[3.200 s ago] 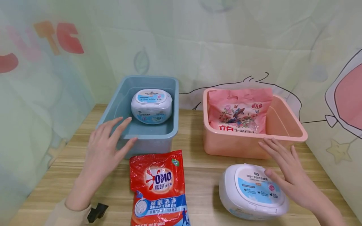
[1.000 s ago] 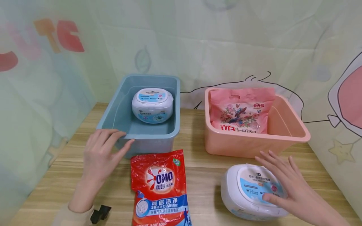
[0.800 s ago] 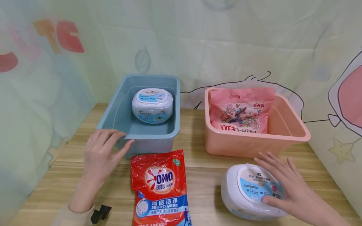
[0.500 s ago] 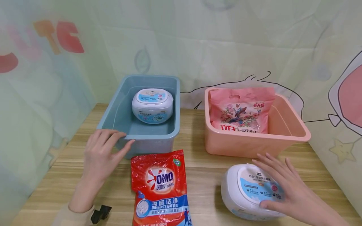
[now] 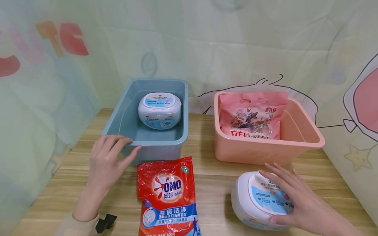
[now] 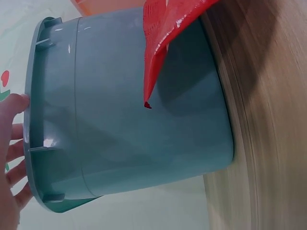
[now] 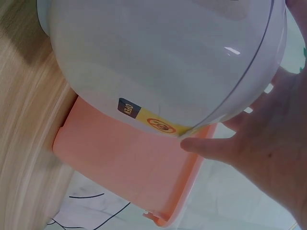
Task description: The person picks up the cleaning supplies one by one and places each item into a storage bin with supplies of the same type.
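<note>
My left hand (image 5: 107, 159) rests its fingertips on the near rim of the blue bin (image 5: 157, 143), bent fingers over the edge and thumb at the front lip; the left wrist view has the thumb (image 6: 18, 102) right at that rim. Inside this bin sits a white laundry pod tub (image 5: 159, 111). My right hand (image 5: 298, 200) spreads over a second white laundry pod tub (image 5: 247, 201) on the table, covering its right side. In the right wrist view the thumb tip (image 7: 189, 144) is at the lid's front tab, the other fingers around the lid's far edge, with small gaps showing.
A red OMO washing powder bag (image 5: 166, 196) lies on the wooden table (image 5: 211, 196) in front of the blue bin. The pink bin (image 5: 245, 152) at back right holds a pink washing powder bag (image 5: 251, 114). A printed cloth (image 5: 200, 59) hangs behind.
My left hand has come down from above the blue bin's edge onto its rim. My right hand has slid slightly left over the nearer tub, thumb down towards its front. Both tubs stay put.
</note>
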Action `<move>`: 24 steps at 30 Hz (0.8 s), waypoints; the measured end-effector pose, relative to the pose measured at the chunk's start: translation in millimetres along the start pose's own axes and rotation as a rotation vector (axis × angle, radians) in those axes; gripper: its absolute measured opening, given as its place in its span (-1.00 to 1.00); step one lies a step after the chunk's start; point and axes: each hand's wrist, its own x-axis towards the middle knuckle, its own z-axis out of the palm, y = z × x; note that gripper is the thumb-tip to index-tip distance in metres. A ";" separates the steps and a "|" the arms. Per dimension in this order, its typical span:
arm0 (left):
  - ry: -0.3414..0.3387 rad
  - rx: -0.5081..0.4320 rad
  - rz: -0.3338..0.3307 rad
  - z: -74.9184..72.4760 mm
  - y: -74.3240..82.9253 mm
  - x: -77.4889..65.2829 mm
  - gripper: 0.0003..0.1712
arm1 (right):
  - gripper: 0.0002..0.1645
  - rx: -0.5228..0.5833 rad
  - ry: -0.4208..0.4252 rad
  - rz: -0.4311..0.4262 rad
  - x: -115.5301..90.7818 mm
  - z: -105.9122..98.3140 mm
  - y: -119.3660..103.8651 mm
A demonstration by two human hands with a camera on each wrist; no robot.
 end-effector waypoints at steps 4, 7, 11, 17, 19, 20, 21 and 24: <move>0.003 0.001 0.013 1.2 -1.1 -0.6 -0.36 | 0.27 0.038 -0.042 0.046 -0.8 1.6 -2.4; 0.008 -0.006 0.025 2.2 -2.3 -0.7 -0.37 | 0.29 0.063 -0.064 0.060 -1.9 2.4 -3.7; 0.004 -0.017 0.040 3.4 -4.4 0.2 -0.36 | 0.30 0.050 -0.063 0.053 -4.1 3.2 -4.3; 0.003 -0.024 0.063 3.4 -8.1 2.4 -0.37 | 0.31 0.054 -0.097 0.093 -4.8 1.2 -6.9; 0.003 -0.027 0.074 3.1 -9.3 3.6 -0.37 | 0.32 0.057 -0.127 0.132 -3.9 -0.7 -8.8; 0.000 -0.029 0.079 2.9 -9.8 4.0 -0.37 | 0.33 0.063 -0.138 0.148 -3.5 -1.4 -9.6; -0.002 -0.030 0.082 2.7 -10.2 4.4 -0.37 | 0.35 0.056 -0.144 0.150 -3.0 -2.1 -10.1; -0.008 -0.029 0.088 2.2 -10.7 4.8 -0.36 | 0.40 0.028 -0.158 0.144 -1.7 -2.1 -10.3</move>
